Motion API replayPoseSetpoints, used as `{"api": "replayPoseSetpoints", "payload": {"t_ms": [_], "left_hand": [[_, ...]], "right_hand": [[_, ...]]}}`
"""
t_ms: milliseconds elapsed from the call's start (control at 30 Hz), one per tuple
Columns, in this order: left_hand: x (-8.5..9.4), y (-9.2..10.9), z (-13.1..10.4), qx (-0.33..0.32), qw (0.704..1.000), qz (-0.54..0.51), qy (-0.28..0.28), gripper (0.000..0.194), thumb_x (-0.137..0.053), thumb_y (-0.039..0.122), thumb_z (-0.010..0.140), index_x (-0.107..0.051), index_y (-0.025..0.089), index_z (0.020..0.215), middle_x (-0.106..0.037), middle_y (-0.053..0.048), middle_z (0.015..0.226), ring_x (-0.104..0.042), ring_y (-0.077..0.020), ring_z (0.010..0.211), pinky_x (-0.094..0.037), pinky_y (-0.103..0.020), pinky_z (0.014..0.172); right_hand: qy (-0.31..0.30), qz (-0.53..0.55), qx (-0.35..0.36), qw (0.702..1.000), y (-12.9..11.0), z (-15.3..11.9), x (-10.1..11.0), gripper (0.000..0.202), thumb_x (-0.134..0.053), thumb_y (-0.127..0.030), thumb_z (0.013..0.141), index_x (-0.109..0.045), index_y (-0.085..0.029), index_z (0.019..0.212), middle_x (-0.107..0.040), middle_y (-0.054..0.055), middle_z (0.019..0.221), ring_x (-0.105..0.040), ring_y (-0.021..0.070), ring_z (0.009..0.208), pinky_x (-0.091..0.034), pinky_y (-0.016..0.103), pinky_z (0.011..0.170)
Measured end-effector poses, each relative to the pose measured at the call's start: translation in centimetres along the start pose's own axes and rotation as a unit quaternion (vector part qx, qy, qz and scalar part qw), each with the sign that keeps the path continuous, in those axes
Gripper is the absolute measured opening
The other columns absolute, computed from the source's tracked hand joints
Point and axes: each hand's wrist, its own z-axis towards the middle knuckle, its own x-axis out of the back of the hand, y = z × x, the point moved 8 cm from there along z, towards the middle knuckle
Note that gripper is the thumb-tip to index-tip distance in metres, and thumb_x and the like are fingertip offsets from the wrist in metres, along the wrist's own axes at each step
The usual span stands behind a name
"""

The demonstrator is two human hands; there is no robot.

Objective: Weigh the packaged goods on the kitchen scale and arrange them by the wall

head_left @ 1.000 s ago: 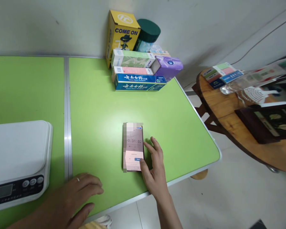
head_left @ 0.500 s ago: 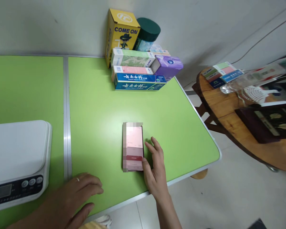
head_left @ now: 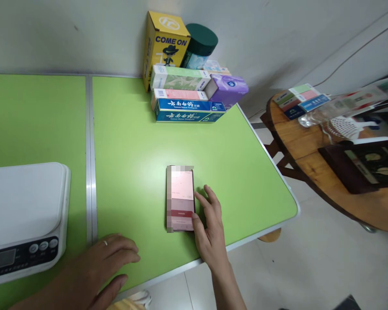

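Observation:
A phone (head_left: 182, 198) with a lit pinkish screen lies flat on the green table (head_left: 132, 150), partly pixelated along its left and top edges. My right hand (head_left: 208, 226) is at the phone's right side, thumb on the lower right of the screen and index fingertip beside the right edge; its fingers are apart and it holds nothing. My left hand (head_left: 108, 267), with a ring on one finger, rests near the table's front edge, fingers apart and nothing in it. Left of that hand is a white kitchen scale (head_left: 24, 206).
At the back stand a yellow box (head_left: 166, 38), a dark green-lidded jar (head_left: 202, 39), toothpaste boxes (head_left: 187, 110) and a purple box (head_left: 228, 88). A round wooden table (head_left: 297, 144) on the right bears boxes, a bottle and a dark case (head_left: 358, 168).
My right index finger has shifted slightly left, closer to the phone's edge. My left hand and the phone have stayed in place.

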Motion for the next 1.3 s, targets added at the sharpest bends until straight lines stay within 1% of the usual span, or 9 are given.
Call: {"api": "replayPoseSetpoints", "payload": {"t_ms": [167,300,433,600,833,933,1033,1133,1300], "left_hand": [[0.0,0.0,0.0,-0.005,1.0,-0.004,-0.001,0.043,-0.053,0.009,0.079,-0.054,0.028,0.118,-0.069,0.003,0.115,-0.065,-0.0115,0.105,-0.05,-0.013,0.088],[0.0,0.2,0.0,-0.01,1.0,0.0,-0.003,0.044,-0.053,0.009,0.079,-0.052,0.027,0.118,-0.069,0.003,0.115,-0.064,-0.0106,0.105,-0.05,-0.013,0.089],[-0.1,0.1,-0.1,0.004,1.0,-0.013,0.015,0.042,-0.05,0.009,0.08,-0.052,0.028,0.117,-0.069,0.003,0.114,-0.064,-0.0104,0.105,-0.049,-0.014,0.089],[-0.3,0.0,-0.1,0.019,0.999,-0.022,0.016,0.042,-0.05,0.009,0.079,-0.054,0.029,0.116,-0.07,0.002,0.113,-0.065,-0.013,0.104,-0.051,-0.016,0.087],[-0.3,0.0,0.0,0.013,0.999,-0.029,0.033,0.041,-0.048,0.01,0.08,-0.053,0.029,0.117,-0.069,0.003,0.112,-0.065,-0.0122,0.103,-0.051,-0.016,0.086],[-0.4,0.1,0.1,0.009,0.999,-0.026,0.018,0.042,-0.05,0.009,0.079,-0.053,0.029,0.116,-0.069,0.003,0.113,-0.065,-0.0117,0.102,-0.051,-0.015,0.087],[-0.3,0.1,0.2,0.007,1.0,-0.025,0.014,0.043,-0.049,0.008,0.079,-0.052,0.028,0.116,-0.069,0.003,0.112,-0.065,-0.0119,0.102,-0.051,-0.015,0.087],[-0.1,0.2,0.2,0.003,1.0,-0.017,0.003,0.043,-0.051,0.008,0.079,-0.051,0.028,0.117,-0.069,0.003,0.114,-0.065,-0.0113,0.104,-0.05,-0.015,0.087],[-0.2,0.1,-0.1,0.0,1.0,-0.006,0.0,0.042,-0.052,0.009,0.08,-0.051,0.028,0.117,-0.069,0.003,0.114,-0.065,-0.0104,0.104,-0.05,-0.014,0.088]], "right_hand": [[-0.022,0.031,-0.019,0.999,0.6,0.3,-0.1,0.046,-0.042,-0.031,0.096,-0.039,-0.034,0.142,-0.026,0.006,0.156,-0.024,0.0314,0.145,-0.031,0.062,0.112],[-0.039,0.047,-0.029,0.998,0.8,1.3,0.0,0.046,-0.042,-0.036,0.097,-0.039,-0.036,0.142,-0.024,0.005,0.158,-0.022,0.031,0.146,-0.029,0.063,0.112],[-0.055,0.033,-0.027,0.998,0.8,2.6,-0.2,0.045,-0.043,-0.038,0.097,-0.041,-0.036,0.141,-0.02,0.004,0.159,-0.016,0.0305,0.147,-0.025,0.063,0.114],[-0.076,0.001,-0.018,0.997,1.0,3.6,-0.6,0.044,-0.044,-0.04,0.096,-0.045,-0.035,0.14,-0.015,0.003,0.16,-0.008,0.0333,0.148,-0.02,0.068,0.113],[-0.093,-0.013,0.008,0.996,-0.1,3.9,-1.2,0.04,-0.043,-0.038,0.097,-0.048,-0.034,0.136,-0.011,0.002,0.161,-0.003,0.0319,0.149,-0.022,0.065,0.114],[-0.1,-0.017,0.012,0.995,-0.5,3.9,-1.5,0.04,-0.042,-0.038,0.097,-0.047,-0.034,0.136,-0.01,0.003,0.161,-0.002,0.0318,0.149,-0.021,0.066,0.114],[-0.095,-0.019,0.016,0.995,-0.6,4.0,-1.5,0.041,-0.043,-0.037,0.096,-0.045,-0.033,0.137,-0.011,0.004,0.161,-0.002,0.0318,0.149,-0.021,0.066,0.113],[-0.07,-0.014,0.01,0.997,-0.4,4.1,-1.1,0.041,-0.043,-0.036,0.096,-0.042,-0.03,0.136,-0.018,0.009,0.159,-0.006,0.0308,0.149,-0.022,0.066,0.113],[-0.027,0.002,0.0,1.0,0.1,3.9,-0.6,0.035,-0.042,-0.036,0.096,-0.046,-0.025,0.129,-0.025,0.012,0.156,-0.012,0.0319,0.148,-0.022,0.066,0.112]]}}
